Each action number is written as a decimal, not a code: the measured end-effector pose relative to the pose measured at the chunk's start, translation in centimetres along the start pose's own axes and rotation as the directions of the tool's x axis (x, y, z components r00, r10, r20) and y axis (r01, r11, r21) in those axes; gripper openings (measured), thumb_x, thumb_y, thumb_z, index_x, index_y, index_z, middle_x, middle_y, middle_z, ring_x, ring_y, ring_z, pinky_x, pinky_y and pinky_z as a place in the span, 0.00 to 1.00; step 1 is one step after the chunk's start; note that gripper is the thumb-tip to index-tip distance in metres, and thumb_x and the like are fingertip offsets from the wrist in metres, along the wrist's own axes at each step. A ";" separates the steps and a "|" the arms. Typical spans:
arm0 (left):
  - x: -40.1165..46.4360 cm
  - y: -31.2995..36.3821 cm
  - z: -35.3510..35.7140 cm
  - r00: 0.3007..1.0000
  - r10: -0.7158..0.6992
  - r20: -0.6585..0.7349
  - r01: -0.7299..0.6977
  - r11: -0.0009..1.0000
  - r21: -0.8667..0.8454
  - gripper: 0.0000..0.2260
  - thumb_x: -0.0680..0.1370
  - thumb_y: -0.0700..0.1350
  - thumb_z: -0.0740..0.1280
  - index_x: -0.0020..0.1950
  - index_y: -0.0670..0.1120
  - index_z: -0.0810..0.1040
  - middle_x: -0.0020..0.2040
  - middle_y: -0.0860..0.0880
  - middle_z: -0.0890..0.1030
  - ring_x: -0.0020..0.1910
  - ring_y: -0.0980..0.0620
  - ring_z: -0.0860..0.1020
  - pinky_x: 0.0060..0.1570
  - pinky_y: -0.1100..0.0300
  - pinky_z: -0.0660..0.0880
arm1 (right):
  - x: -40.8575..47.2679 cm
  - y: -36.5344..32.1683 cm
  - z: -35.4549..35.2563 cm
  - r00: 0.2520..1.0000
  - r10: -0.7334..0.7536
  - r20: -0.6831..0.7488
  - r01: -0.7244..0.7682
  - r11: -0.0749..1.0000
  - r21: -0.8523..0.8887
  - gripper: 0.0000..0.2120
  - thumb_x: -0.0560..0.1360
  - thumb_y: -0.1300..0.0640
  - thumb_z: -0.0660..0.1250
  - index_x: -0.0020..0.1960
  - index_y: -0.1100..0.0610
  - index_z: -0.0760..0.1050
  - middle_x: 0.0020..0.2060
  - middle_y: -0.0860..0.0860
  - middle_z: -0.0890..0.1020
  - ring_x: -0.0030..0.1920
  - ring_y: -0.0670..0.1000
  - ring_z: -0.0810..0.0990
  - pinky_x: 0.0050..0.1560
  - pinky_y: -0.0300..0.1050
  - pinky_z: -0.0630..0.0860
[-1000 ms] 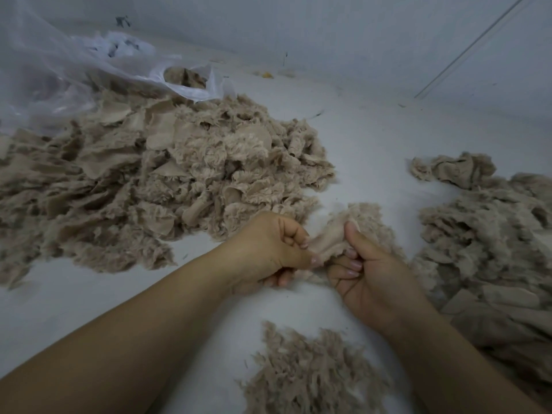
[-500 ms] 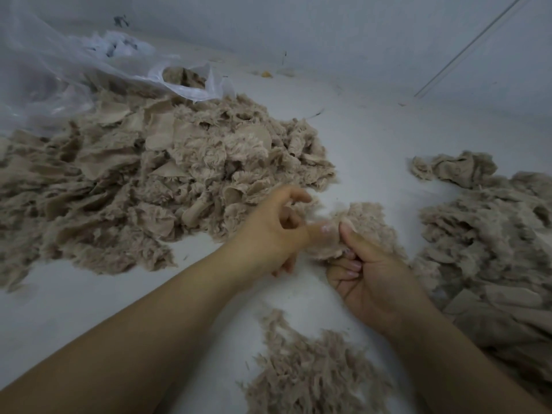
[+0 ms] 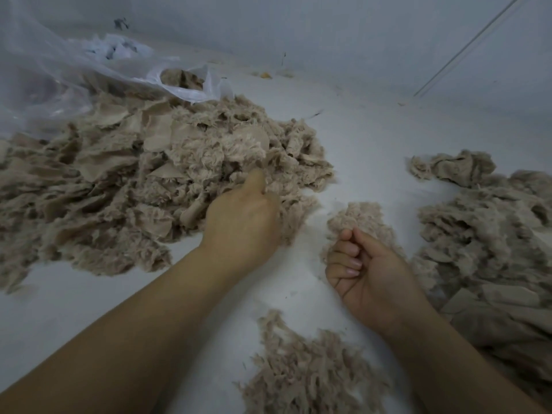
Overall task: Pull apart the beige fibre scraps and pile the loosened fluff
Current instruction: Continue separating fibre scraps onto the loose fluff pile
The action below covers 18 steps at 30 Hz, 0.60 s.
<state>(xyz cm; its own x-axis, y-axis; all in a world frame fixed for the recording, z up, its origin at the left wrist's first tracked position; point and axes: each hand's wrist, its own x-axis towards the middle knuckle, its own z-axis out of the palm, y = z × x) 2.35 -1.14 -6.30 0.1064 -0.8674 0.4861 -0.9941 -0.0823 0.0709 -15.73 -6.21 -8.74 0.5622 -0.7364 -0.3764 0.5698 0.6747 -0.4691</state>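
A big heap of beige scraps [image 3: 134,186], flat and fuzzy pieces mixed, lies far left. Another heap [image 3: 490,234] lies right. A small tuft [image 3: 358,219] sits between them; loosened fluff [image 3: 307,372] is piled near.

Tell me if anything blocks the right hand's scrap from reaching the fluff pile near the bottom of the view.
Nothing visible does. The right hand has its grip on the scrap, and only bare white surface lies between it and the fluff pile. The left hand is off in the big scrap heap.
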 end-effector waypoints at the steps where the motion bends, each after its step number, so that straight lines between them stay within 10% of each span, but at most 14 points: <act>1: 0.1 0.7 -0.1 0.996 0.056 -0.062 -0.059 0.997 -0.041 0.05 0.70 0.37 0.70 0.34 0.41 0.76 0.42 0.42 0.74 0.24 0.46 0.68 0.23 0.62 0.56 | 0.0 0.0 0.0 1.000 0.004 0.002 -0.005 1.000 0.016 0.15 0.81 0.54 0.57 0.38 0.58 0.73 0.26 0.47 0.66 0.22 0.43 0.62 0.20 0.33 0.61; 7: 2.8 4.7 2.3 0.928 0.302 0.218 -0.194 0.892 -0.408 0.17 0.74 0.38 0.63 0.62 0.49 0.77 0.53 0.49 0.74 0.46 0.46 0.77 0.39 0.52 0.75 | -0.1 0.0 0.0 0.999 -0.029 0.023 0.029 1.000 0.010 0.08 0.74 0.54 0.60 0.39 0.57 0.72 0.26 0.47 0.66 0.22 0.42 0.62 0.20 0.33 0.60; 18: 1.7 4.3 2.8 0.959 0.122 0.257 0.118 0.650 -0.751 0.06 0.76 0.34 0.68 0.39 0.40 0.80 0.42 0.41 0.82 0.39 0.49 0.80 0.40 0.56 0.77 | 0.5 -0.3 -0.2 0.997 -0.058 -0.041 0.059 0.998 0.024 0.12 0.74 0.58 0.60 0.56 0.58 0.71 0.26 0.48 0.68 0.22 0.43 0.63 0.20 0.34 0.62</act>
<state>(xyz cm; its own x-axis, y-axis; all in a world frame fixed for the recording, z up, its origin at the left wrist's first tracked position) -1.84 -4.35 -7.57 -0.0250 -0.9676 0.2511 -0.6169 0.2126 0.7578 -15.73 -6.73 -8.92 0.5033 -0.7757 -0.3808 0.6159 0.6311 -0.4715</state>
